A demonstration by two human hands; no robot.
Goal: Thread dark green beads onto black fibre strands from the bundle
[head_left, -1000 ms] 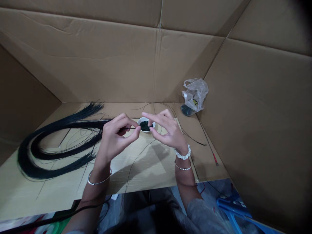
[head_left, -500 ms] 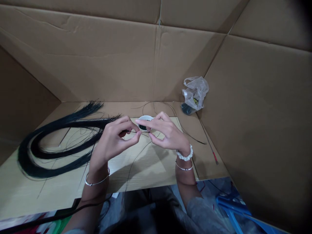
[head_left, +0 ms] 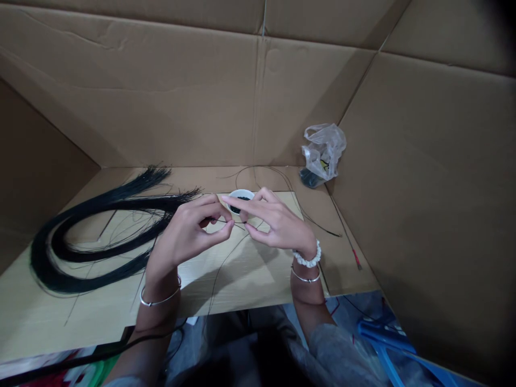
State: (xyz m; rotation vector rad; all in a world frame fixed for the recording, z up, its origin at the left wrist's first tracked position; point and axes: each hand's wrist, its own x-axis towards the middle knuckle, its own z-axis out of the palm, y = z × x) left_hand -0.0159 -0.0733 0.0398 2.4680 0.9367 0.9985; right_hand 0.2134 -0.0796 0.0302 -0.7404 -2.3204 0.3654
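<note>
- The left hand (head_left: 189,236) was curled closed, its thumb and fingertips pinching a thin black strand (head_left: 220,220).
- The right hand (head_left: 278,223) was half open, forefinger stretched over the bowl's rim and thumb lower down, near the strand; whether it gripped anything could not be told.
- A small white bowl (head_left: 241,192) of dark granules (head_left: 242,198) sat just beyond the fingertips, between the hands, on a pale wooden desk (head_left: 250,282).
- A white beaded bracelet (head_left: 310,259) and a silver bangle (head_left: 305,277) circled the right wrist; another silver bangle (head_left: 160,298) circled the left.
- A long looped bundle of black fibres (head_left: 121,203) lay on the desk to the left, its ends reaching toward the left hand.
- Loose black strands (head_left: 258,171) curved across the desk behind the bowl.
- A crumpled clear plastic bag (head_left: 323,152) stood in the far right corner against cardboard walls (head_left: 161,97).
- A red-tipped rod (head_left: 357,259) lay along the right edge.
- A blue plastic object (head_left: 382,338) showed below the desk, at lower right.
</note>
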